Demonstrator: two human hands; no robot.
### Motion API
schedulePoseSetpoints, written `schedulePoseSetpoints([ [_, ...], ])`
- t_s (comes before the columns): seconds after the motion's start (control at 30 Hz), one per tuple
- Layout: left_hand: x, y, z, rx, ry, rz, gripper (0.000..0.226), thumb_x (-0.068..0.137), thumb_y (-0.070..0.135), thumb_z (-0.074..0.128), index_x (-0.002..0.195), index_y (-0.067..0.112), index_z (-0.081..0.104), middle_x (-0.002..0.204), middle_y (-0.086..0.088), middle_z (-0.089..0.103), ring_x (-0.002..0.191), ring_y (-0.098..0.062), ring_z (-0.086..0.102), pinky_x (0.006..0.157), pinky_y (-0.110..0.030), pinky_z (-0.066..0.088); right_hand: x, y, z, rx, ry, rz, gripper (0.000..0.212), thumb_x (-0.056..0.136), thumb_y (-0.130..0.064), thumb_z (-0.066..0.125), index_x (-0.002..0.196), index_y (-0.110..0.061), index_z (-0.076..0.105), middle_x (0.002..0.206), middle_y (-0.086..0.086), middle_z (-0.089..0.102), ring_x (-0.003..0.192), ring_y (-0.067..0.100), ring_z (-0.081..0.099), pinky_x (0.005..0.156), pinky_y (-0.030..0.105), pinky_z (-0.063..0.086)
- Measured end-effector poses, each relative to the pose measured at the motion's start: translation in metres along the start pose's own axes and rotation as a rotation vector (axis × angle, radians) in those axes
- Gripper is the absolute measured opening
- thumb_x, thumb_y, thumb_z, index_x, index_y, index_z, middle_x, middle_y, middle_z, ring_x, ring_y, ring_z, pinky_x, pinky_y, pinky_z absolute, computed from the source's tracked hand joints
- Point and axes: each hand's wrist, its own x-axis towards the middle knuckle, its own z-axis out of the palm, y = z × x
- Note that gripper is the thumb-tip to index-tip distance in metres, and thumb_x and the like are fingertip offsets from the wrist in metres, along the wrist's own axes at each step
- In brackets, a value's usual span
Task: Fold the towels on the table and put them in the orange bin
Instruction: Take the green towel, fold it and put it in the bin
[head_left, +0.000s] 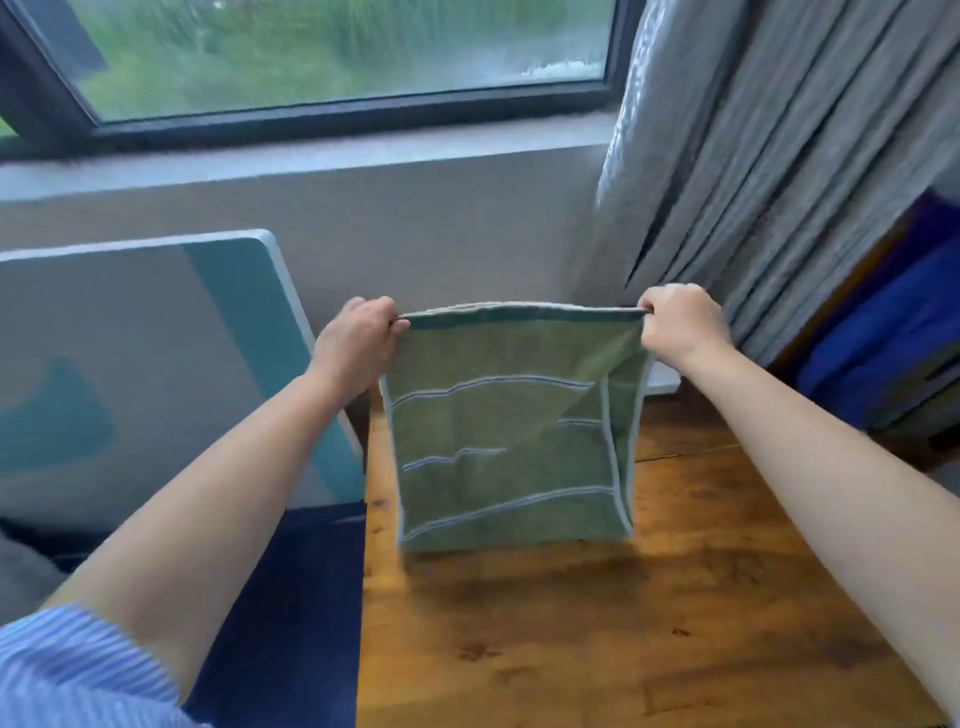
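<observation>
Two pinches are all that carry the green towel (511, 431), the left hand (358, 338) and right hand (680, 327) each holding a top corner in a narrow grip above the wooden surface (649, 623), so one slipping corner could spill the doubled layers crooked.

Green towel (498, 431) with thin pale stripes and pale edging. Warm orange-brown wooden table (623, 623) with darker grain marks. Grey pleated curtain (779, 156). Blue-and-white striped sleeve (78, 670). Grey panel (130, 364) with teal patches and white rim. Dark navy floor (291, 597). Black window frame (311, 114).
</observation>
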Motion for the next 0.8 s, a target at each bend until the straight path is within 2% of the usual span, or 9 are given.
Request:
schedulePoseSetpoints([
  [0.1,0.0,0.012,-0.041,-0.126,0.403,0.005,0.023,0.092,0.009,0.049,0.09,-0.012,0.057,0.09,-0.029,0.061,0.091,-0.04,0.052,0.075,-0.04,0.033,-0.003,-0.011,-0.037,0.228,0.416,0.079,0.028,0.083,0.001,0.044,0.104,0.002,0.062,0.108,0.025,0.06,0.105,0.039,0.049,0.085,0.042,0.039],
  [0.17,-0.001,0.023,-0.062,-0.145,0.494,0.022,0.021,0.091,0.009,0.05,0.09,-0.011,0.058,0.091,-0.028,0.061,0.093,-0.041,0.053,0.072,-0.042,0.038,-0.008,-0.013,-0.055,0.316,0.605,0.16,0.028,0.083,0.0,0.044,0.105,0.001,0.061,0.109,0.025,0.06,0.105,0.039,0.049,0.084,0.043,0.037],
  [0.27,0.001,0.042,-0.068,0.099,0.133,0.025,0.027,0.097,0.019,0.038,0.101,-0.003,0.053,0.109,-0.021,0.06,0.108,-0.033,0.047,0.082,-0.042,0.038,-0.011,-0.021,-0.056,0.132,0.328,0.189,0.03,0.083,-0.001,0.045,0.11,-0.002,0.059,0.116,0.021,0.059,0.113,0.036,0.045,0.088,0.039,0.037],
  [0.3,-0.002,0.045,-0.073,0.12,0.12,0.0,0.027,0.098,0.02,0.035,0.103,-0.002,0.051,0.111,-0.021,0.058,0.108,-0.032,0.047,0.083,-0.041,0.038,-0.016,-0.023,-0.056,0.098,0.242,0.164,0.03,0.082,0.0,0.045,0.109,-0.003,0.059,0.116,0.019,0.059,0.114,0.035,0.044,0.09,0.038,0.037],
  [0.33,-0.002,0.048,-0.08,0.077,0.186,-0.031,0.026,0.098,0.018,0.036,0.103,-0.002,0.051,0.109,-0.023,0.058,0.106,-0.034,0.048,0.081,-0.041,0.038,-0.02,-0.023,-0.06,0.108,0.24,0.145,0.03,0.082,0.0,0.044,0.108,-0.002,0.059,0.116,0.02,0.059,0.114,0.035,0.044,0.09,0.038,0.036],
  [0.47,0.003,0.048,-0.11,-0.091,0.57,-0.006,0.027,0.096,0.017,0.042,0.093,-0.008,0.053,0.094,-0.031,0.058,0.097,-0.042,0.05,0.073,-0.045,0.039,-0.021,-0.017,-0.091,0.254,0.654,0.119,0.034,0.079,-0.004,0.039,0.103,0.001,0.061,0.108,0.025,0.061,0.105,0.039,0.05,0.082,0.04,0.034],
  [0.6,0.005,0.04,-0.106,0.153,0.253,-0.05,0.029,0.098,0.021,0.035,0.101,-0.003,0.051,0.107,-0.024,0.06,0.107,-0.036,0.048,0.079,-0.044,0.04,-0.017,-0.016,-0.094,0.084,0.131,0.039,0.03,0.083,-0.004,0.044,0.108,-0.01,0.061,0.117,0.016,0.061,0.113,0.033,0.05,0.088,0.036,0.041],
  [0.73,-0.008,0.023,-0.09,0.194,0.227,-0.169,0.031,0.099,0.022,0.031,0.105,-0.003,0.05,0.112,-0.024,0.057,0.109,-0.036,0.047,0.08,-0.046,0.041,-0.021,-0.007,-0.087,0.138,0.245,-0.089,0.028,0.083,0.001,0.045,0.104,-0.003,0.063,0.112,0.02,0.063,0.108,0.036,0.05,0.09,0.04,0.041],
  [0.8,-0.01,0.017,-0.082,0.229,0.174,-0.165,0.031,0.099,0.023,0.031,0.105,-0.002,0.05,0.112,-0.022,0.058,0.111,-0.034,0.047,0.079,-0.045,0.042,-0.023,-0.003,-0.082,0.078,-0.01,-0.177,0.025,0.084,0.0,0.046,0.102,-0.004,0.064,0.11,0.018,0.064,0.106,0.034,0.054,0.089,0.038,0.044],
])
